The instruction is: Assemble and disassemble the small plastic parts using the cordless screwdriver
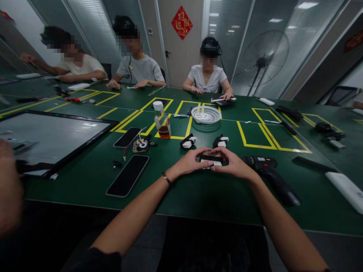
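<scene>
Both my hands meet over the green table (pixel 198 189) just in front of me. My left hand (pixel 190 161) and my right hand (pixel 233 163) are closed from either side on a small black and white part (pixel 210 161), fingertips touching above it. A bracelet sits on my left wrist. Two similar black and white parts (pixel 188 142) (pixel 221 141) lie just beyond my hands. A black power screwdriver (pixel 269 175) lies right of my right hand.
Two dark phones (pixel 128 175) (pixel 127 137), a small circuit part (pixel 141 145), a bottle with brown liquid (pixel 162 121) and a white basket (pixel 206 114) lie on the table. A large black-framed panel (pixel 51 138) is at left. Three people sit across. A white device (pixel 344 190) lies at right.
</scene>
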`<state>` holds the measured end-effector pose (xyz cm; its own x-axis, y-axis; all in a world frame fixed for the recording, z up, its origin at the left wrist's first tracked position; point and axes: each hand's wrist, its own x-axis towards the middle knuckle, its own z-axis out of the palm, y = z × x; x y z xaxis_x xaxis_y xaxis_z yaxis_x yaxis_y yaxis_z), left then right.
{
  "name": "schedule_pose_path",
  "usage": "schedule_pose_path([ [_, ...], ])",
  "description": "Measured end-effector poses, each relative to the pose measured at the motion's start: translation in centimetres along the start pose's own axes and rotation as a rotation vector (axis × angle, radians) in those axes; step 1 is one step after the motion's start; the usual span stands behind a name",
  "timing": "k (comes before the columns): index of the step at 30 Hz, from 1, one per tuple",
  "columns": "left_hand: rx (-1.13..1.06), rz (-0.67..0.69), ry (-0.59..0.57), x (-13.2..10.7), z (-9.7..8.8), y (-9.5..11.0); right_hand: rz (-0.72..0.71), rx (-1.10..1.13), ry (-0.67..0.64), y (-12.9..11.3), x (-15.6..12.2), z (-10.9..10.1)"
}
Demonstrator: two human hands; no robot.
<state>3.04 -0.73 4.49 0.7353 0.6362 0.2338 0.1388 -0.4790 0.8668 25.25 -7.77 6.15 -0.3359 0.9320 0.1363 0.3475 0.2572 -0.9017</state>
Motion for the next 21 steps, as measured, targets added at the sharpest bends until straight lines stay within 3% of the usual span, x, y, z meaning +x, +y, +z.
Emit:
schedule_pose_path([
  [11,-0.006,-0.052,0.033,-0.1,0.3,-0.1,-0.015,-0.028,0.044,0.5,0.0,0.5],
  [21,-0.180,-0.070,0.272,0.7,0.9,-1.4,-0.062,-0.106,0.349,1.4,0.9,2.5],
])
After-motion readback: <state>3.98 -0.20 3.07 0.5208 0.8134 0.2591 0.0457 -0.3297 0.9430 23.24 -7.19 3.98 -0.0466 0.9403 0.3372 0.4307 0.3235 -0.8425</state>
